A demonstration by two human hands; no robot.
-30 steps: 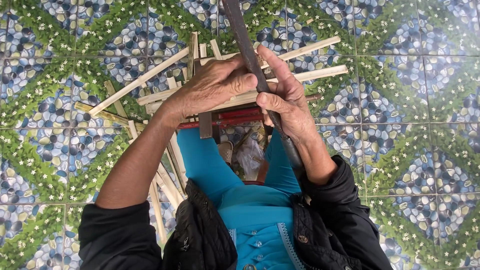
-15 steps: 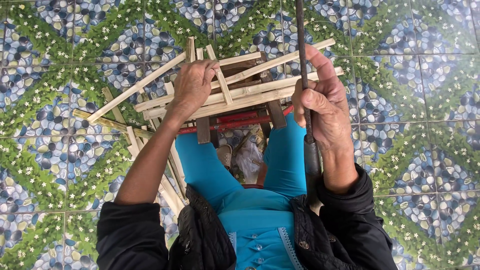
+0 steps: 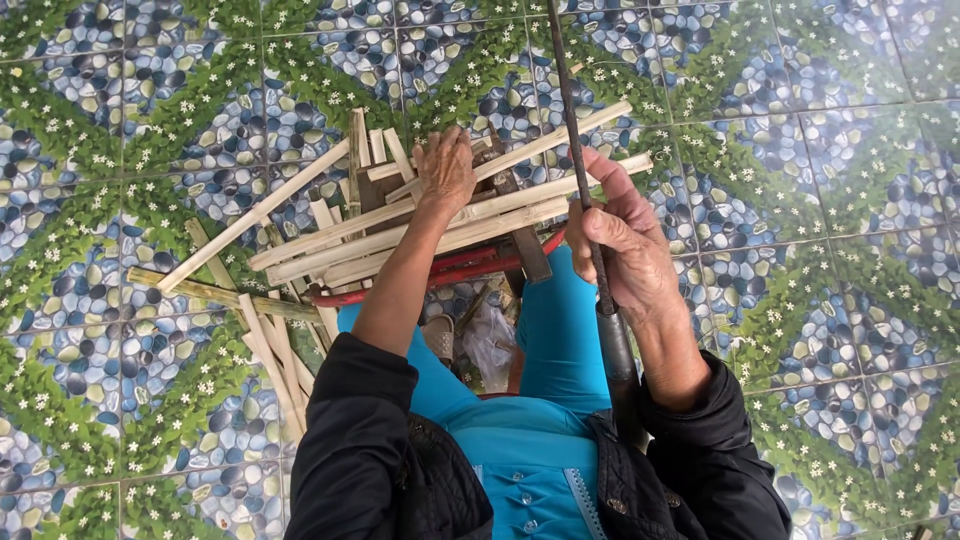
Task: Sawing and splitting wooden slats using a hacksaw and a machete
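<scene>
Plenty of open tiled floor (image 3: 800, 150) all round, with the only clutter being loose bamboo strips (image 3: 240, 300) fanned out toward the left edge. The left hand (image 3: 445, 170) lay flat, fingers pressed down on the stacked pale bamboo slats (image 3: 480, 215) resting across the lap, over a red rim (image 3: 440, 272). The right hand (image 3: 625, 250) was wrapped tight round a long dark blade (image 3: 575, 150), which crossed over the slats' right ends. The slats looked split, flat and uneven in length.
</scene>
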